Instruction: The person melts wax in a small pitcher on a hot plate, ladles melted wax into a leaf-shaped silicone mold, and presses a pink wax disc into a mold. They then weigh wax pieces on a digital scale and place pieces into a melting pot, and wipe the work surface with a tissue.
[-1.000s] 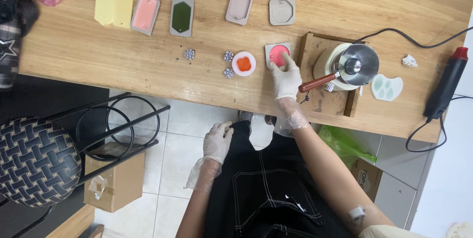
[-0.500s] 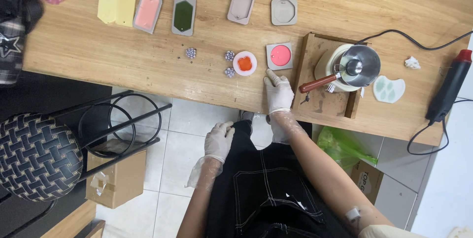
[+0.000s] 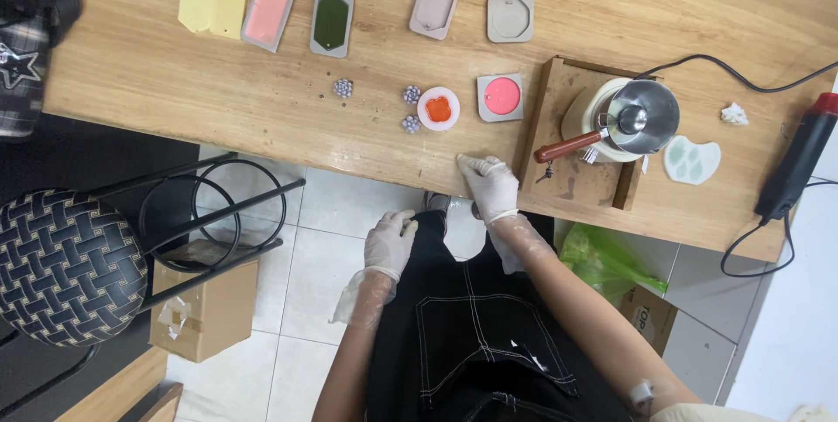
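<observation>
My right hand [image 3: 490,183], in a thin white glove, lies flat at the near edge of the wooden table [image 3: 262,108], fingers spread, holding nothing. Just beyond it sits a square grey mould with pink filling [image 3: 500,96] and a round pink mould with an orange centre [image 3: 438,109]. My left hand [image 3: 389,243], also gloved, rests on my black-trousered thigh below the table edge, fingers loosely curled and empty.
A metal pot with a brown handle [image 3: 633,119] stands on a heater in a wooden tray [image 3: 572,173]. Filled and unfilled moulds [image 3: 332,22] line the far side. A black heat tool [image 3: 799,160] lies at the right; a woven stool [image 3: 65,269] and a cardboard box [image 3: 201,308] stand left.
My right hand has drawn back from the pink square mould toward me to the table's near edge. My left hand has stayed on my thigh.
</observation>
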